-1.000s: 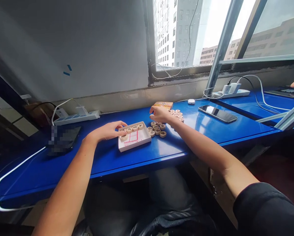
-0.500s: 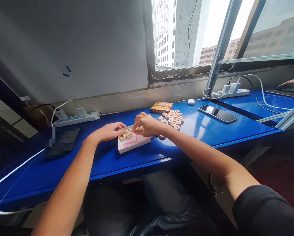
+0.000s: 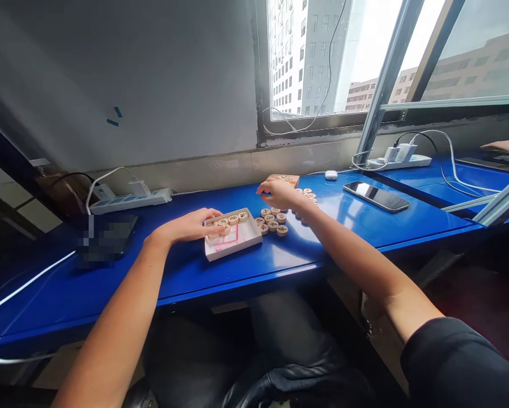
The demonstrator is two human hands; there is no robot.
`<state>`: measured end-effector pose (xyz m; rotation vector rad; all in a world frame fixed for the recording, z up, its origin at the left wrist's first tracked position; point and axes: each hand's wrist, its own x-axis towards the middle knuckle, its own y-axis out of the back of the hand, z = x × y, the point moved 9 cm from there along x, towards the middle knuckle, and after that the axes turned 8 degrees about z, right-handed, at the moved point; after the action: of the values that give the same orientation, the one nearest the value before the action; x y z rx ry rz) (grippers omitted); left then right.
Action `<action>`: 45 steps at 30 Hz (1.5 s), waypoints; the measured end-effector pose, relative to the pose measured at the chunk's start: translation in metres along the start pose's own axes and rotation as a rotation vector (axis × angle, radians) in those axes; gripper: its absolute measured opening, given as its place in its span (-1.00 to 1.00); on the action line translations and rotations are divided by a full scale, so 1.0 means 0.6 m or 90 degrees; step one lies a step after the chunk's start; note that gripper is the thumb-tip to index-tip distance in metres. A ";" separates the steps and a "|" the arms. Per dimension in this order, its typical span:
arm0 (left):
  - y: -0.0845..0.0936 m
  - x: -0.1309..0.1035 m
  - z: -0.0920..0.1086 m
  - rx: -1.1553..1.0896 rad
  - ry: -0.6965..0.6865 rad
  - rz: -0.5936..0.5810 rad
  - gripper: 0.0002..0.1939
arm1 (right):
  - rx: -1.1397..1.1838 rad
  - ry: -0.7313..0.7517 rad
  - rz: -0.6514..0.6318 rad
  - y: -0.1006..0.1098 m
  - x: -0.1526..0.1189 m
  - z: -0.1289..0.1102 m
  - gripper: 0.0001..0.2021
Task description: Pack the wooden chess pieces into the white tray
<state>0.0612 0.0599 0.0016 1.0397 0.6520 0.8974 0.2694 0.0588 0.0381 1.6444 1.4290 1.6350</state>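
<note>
Rests left hand (image 3: 190,225) with parted fingers over the left end of a white tray (image 3: 234,250), set lengthwise along the worktop's (image 3: 195,272) nearby front edge. Holds right hand (image 3: 279,192) beyond round pieces (image 3: 272,225); cannot tell whether pinching anything.

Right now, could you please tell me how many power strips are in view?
2: one power strip at the left, farther back than the left hand; the other power strip at the right, behind the phone. Others may be hidden.
</note>
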 end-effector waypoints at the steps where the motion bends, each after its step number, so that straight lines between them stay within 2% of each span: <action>1: 0.001 0.000 0.001 0.004 -0.001 0.003 -0.23 | -0.017 -0.056 -0.027 -0.007 0.001 0.030 -0.69; 4: 0.005 -0.003 0.002 0.023 0.008 0.014 -0.28 | -0.043 -0.128 -0.071 -0.024 -0.004 0.081 -0.73; 7: 0.007 -0.004 0.003 0.019 0.021 0.019 -0.31 | -0.058 -0.159 -0.066 -0.032 -0.008 0.097 -0.75; 9: 0.008 -0.003 0.003 0.017 0.026 0.021 -0.31 | -0.058 -0.166 -0.045 -0.030 -0.008 0.095 -0.73; 12: 0.008 -0.002 0.003 0.019 0.027 0.022 -0.31 | -0.023 -0.129 -0.015 -0.019 -0.006 0.064 -0.69; 19: 0.006 -0.005 0.011 0.046 0.010 0.029 -0.33 | 0.130 0.101 0.005 0.001 -0.023 -0.099 -0.85; 22: 0.005 -0.001 0.016 0.067 -0.016 0.041 -0.35 | 0.167 0.171 0.005 -0.010 -0.030 -0.138 -0.86; 26: 0.002 0.006 0.010 0.086 -0.016 0.048 -0.37 | 0.195 0.199 0.042 -0.014 -0.027 -0.143 -0.81; 29: 0.003 0.008 0.006 0.092 -0.009 0.056 -0.39 | 0.207 0.228 0.096 0.004 -0.028 -0.143 -0.71; 31: 0.005 0.008 0.008 0.093 -0.011 0.059 -0.41 | 0.198 0.228 0.104 0.014 -0.031 -0.140 -0.65; 33: 0.005 0.007 0.011 0.092 -0.017 0.057 -0.41 | 0.186 0.226 0.068 0.014 -0.036 -0.138 -0.63; 38: 0.003 0.003 0.020 0.076 -0.028 0.050 -0.34 | 0.162 0.224 -0.061 -0.016 -0.046 -0.135 -0.58; 45: 0.002 0.002 0.017 0.083 -0.026 0.043 -0.33 | 0.136 0.205 -0.089 -0.032 -0.042 -0.133 -0.49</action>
<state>0.0698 0.0570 0.0067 1.2004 0.6509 0.8995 0.1956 0.0161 0.0273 1.3921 1.8896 1.7757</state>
